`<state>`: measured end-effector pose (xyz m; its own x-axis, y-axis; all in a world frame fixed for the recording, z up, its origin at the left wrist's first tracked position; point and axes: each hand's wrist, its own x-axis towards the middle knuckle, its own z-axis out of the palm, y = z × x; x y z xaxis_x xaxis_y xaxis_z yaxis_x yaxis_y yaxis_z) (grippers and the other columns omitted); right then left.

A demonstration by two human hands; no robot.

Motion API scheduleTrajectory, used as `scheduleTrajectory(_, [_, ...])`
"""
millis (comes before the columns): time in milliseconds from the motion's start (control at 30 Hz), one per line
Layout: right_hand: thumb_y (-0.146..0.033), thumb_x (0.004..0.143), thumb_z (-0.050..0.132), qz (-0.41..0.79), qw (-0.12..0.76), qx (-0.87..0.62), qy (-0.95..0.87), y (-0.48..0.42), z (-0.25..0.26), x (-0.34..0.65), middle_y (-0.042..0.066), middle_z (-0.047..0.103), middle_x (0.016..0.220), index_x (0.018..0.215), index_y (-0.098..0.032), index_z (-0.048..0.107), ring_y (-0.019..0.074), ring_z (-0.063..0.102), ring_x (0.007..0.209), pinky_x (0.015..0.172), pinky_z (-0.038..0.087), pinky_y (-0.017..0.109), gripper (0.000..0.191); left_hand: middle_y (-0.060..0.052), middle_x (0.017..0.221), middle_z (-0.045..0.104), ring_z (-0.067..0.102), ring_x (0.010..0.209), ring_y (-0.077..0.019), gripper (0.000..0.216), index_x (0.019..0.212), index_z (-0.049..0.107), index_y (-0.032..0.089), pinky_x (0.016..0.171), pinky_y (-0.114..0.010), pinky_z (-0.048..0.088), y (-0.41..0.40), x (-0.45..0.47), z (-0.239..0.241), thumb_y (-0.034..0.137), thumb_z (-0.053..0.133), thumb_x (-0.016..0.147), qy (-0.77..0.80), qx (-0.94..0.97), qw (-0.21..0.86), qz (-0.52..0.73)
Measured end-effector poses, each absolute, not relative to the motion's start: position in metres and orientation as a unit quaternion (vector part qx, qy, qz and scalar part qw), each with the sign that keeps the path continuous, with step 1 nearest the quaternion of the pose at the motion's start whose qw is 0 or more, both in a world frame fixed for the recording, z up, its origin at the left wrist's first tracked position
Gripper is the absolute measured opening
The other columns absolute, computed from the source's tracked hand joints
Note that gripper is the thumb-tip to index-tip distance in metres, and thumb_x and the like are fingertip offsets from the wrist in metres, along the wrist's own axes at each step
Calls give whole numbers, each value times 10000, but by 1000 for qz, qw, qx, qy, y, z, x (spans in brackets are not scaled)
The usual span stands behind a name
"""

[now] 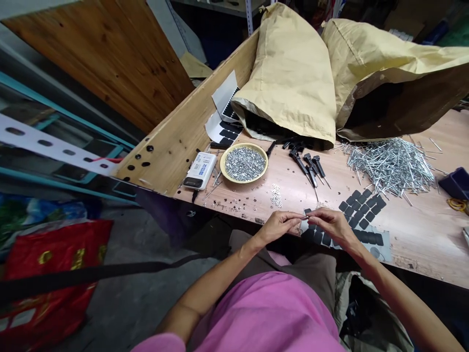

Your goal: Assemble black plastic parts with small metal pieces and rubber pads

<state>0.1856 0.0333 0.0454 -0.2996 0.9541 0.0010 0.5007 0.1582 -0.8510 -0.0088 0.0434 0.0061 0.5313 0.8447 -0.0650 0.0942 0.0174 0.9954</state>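
My left hand (277, 227) and my right hand (332, 226) meet at the table's front edge, fingertips pinched around a small, thin dark thing (305, 217) too small to name. Beneath and beside my right hand are rows of black rounded-square pads (361, 208), some on a grey backing sheet (384, 250). Beyond my hands lie several black plastic parts with metal pins (311, 166). A cluster of small metal washers (276, 195) is spread on the wood just past my left hand. A yellow bowl (245, 181) full of small metal pieces stands farther left.
Two large paper sacks (293, 73) lie open toward me at the back. A heap of metal pins (394, 166) is at the right, near a dark blue box (456, 185). A white power bank (201, 170) sits by the wooden side board (176, 146). An open bag (381, 313) stands below the table.
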Motion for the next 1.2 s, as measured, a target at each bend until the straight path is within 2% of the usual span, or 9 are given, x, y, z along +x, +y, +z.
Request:
scheduleTrajectory(133, [-468,866,539,343,253,-498,-755,38,53,189,49,702,748,814,-217,709,166,652,677,638,529,274,308,-79,968,736,668,917,-203,210,917,747,179,849,-309,511,42,-6,7,291,620,794,382,617,595,346])
scheduleTrajectory(300, [-375,927,466,267,257,-447,-815,35,55,187,65,686,802,886,-210,684,154,650,731,652,532,256,277,30,524,575,504,464,-75,438,1005,711,99,558,-254,502,45,-6,8,442,670,736,368,474,753,270])
scheduleTrajectory(400, [-327,944,440,229,265,-421,-837,34,52,189,66,674,821,931,-210,667,148,644,745,659,535,257,255,91,445,424,381,405,-33,535,1017,699,72,508,-225,466,47,-6,9,490,704,684,361,444,774,269])
scheduleTrajectory(500, [-306,947,429,196,265,-384,-862,33,47,194,76,671,858,971,-209,655,159,641,774,685,539,274,247,80,442,441,406,416,-47,495,990,710,79,527,-240,485,47,-7,10,489,678,713,349,478,761,264])
scheduleTrajectory(700, [-372,942,427,205,283,-458,-817,32,35,194,60,657,771,873,-208,636,159,632,699,630,528,265,275,-88,912,727,666,846,-182,252,964,725,165,786,-290,526,41,0,4,305,539,868,384,678,520,349])
scheduleTrajectory(867, [-445,906,474,245,294,-538,-751,30,30,190,42,655,704,786,-203,620,154,616,626,582,506,259,307,-86,841,716,668,766,-159,287,1079,680,182,720,-262,533,35,7,-2,251,453,919,401,769,356,347])
scheduleTrajectory(967, [-440,912,461,286,294,-560,-720,28,33,189,25,649,672,789,-202,620,144,609,593,554,496,249,312,-82,869,719,662,800,-160,274,1042,696,175,756,-274,535,37,8,-3,279,483,906,408,719,432,361])
scheduleTrajectory(1100, [-416,924,450,252,315,-507,-762,27,37,192,47,670,743,813,-210,628,158,635,677,619,517,270,294,-46,667,690,641,639,-155,358,1027,701,108,646,-289,551,41,10,1,368,506,879,383,613,615,316])
scheduleTrajectory(1200, [-383,934,444,216,323,-471,-792,27,38,196,58,673,774,850,-215,628,163,642,720,650,527,280,264,-71,792,721,657,771,-180,291,936,739,156,738,-299,540,41,11,6,379,599,811,394,600,602,351])
